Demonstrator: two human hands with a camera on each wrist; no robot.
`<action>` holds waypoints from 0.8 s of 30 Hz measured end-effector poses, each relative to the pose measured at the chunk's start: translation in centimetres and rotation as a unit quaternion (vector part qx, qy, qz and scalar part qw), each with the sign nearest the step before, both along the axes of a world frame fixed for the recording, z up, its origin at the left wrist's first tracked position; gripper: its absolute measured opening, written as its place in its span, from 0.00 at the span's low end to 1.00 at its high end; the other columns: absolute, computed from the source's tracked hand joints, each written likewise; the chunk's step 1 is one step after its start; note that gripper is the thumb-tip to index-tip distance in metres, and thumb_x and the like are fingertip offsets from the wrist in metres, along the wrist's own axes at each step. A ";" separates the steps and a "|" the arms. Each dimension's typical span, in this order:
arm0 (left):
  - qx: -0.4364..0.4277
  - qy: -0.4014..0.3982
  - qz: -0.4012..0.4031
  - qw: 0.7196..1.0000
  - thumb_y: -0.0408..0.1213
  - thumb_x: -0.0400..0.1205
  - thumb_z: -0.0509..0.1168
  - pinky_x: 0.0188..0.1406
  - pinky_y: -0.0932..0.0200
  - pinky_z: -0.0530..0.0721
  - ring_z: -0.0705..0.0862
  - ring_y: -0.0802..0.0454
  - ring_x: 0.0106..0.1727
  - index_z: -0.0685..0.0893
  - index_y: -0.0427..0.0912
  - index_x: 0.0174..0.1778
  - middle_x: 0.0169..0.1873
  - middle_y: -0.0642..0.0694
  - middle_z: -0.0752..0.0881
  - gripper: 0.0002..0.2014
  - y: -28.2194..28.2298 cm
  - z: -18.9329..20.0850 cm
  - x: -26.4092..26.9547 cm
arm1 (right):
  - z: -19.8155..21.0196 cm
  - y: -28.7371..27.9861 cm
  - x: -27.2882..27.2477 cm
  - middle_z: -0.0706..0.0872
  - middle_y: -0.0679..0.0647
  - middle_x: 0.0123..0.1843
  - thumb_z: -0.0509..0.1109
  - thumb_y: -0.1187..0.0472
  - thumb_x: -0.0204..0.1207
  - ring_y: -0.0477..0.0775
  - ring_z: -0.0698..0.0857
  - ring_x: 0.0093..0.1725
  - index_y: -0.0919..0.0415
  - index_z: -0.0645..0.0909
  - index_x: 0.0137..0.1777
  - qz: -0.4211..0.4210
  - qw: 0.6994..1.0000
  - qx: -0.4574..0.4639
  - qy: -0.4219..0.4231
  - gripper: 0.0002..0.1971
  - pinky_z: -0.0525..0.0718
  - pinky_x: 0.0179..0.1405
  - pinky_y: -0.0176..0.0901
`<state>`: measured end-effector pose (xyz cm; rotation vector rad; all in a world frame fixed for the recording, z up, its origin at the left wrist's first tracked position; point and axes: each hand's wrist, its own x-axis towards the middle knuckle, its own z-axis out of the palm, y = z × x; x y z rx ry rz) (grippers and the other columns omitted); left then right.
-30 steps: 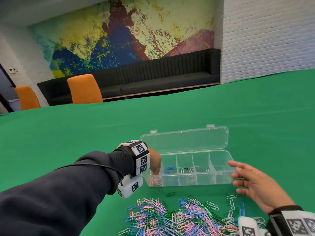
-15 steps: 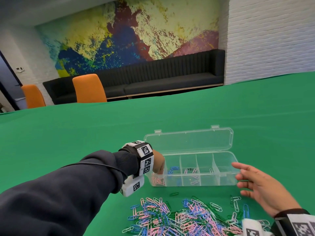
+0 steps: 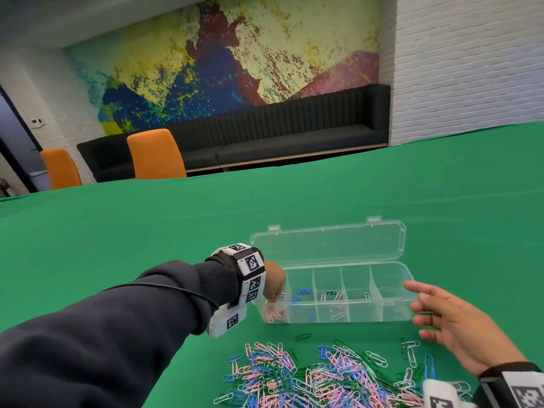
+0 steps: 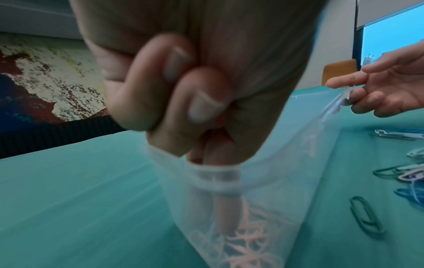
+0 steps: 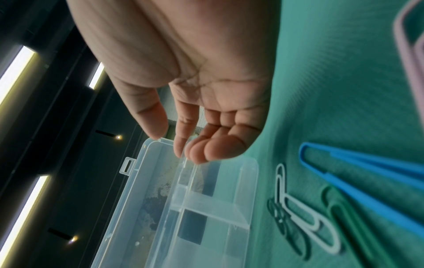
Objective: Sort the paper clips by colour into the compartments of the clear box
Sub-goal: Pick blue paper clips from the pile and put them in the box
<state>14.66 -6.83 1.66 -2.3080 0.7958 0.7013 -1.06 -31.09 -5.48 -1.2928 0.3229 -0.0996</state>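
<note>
Compared with a second ago: almost nothing moved. Left hand point(image 3: 273, 282) still dipped into the end compartment of the box point(image 3: 338, 318), right hand point(image 3: 459, 328) still at the opposite end.

Left fingers point(image 4: 226, 214): two curled against the palm, the rest reaching down inside the wall, tips just above the pink clips point(image 4: 247, 241). Cannot tell whether still pinching a clip or already let go. Judged as a pink drop-off under way or just done.

Right fingers point(image 5: 206, 150): spread, relaxed, holding nothing, tips touching the box's end rim. Probably steadying it.

Between the two sets of fingers: blue clips point(image 3: 301, 293) in the compartment next to the left fingers, a few pale ones further along, the compartment by the right fingers seemingly bare.

Heap point(image 3: 323, 375) of mixed clips on the table point(image 3: 147, 231), nearer the body than both sets of fingers; lone green clip point(image 3: 303, 336) between heap and box. Most of the sorting left to do.

Lid point(image 3: 326, 245) folded back beyond the fingers, out of the way. Main nuisance expected: clips tangled in the heap, lifting in chains.
</note>
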 end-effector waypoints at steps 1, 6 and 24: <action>0.007 0.005 -0.001 1.000 0.31 0.84 0.58 0.53 0.55 0.77 0.79 0.46 0.49 0.82 0.35 0.64 0.59 0.40 0.84 0.14 0.0 -0.1 0.0 | 0.0 0.0 0.0 0.79 0.57 0.36 0.58 0.68 0.81 0.52 0.76 0.32 0.59 0.81 0.57 0.000 1.000 0.002 -0.001 0.12 0.75 0.29 0.43; 0.017 0.015 -0.012 1.000 0.30 0.85 0.56 0.29 0.74 0.74 0.77 0.60 0.30 0.79 0.39 0.37 0.29 0.45 0.78 0.12 0.1 0.0 0.4 | 0.1 0.1 -0.1 0.78 0.58 0.36 0.58 0.68 0.81 0.53 0.75 0.32 0.59 0.81 0.57 -0.001 1.000 0.004 -0.001 0.12 0.73 0.31 0.45; -0.171 0.046 0.096 0.980 0.35 0.83 0.62 0.24 0.70 0.68 0.69 0.59 0.24 0.88 0.45 0.56 0.30 0.56 0.83 0.11 1.3 3.4 0.9 | 0.4 0.2 -0.2 0.78 0.58 0.36 0.57 0.68 0.81 0.54 0.75 0.33 0.59 0.80 0.57 -0.004 1.000 0.006 0.000 0.12 0.73 0.31 0.45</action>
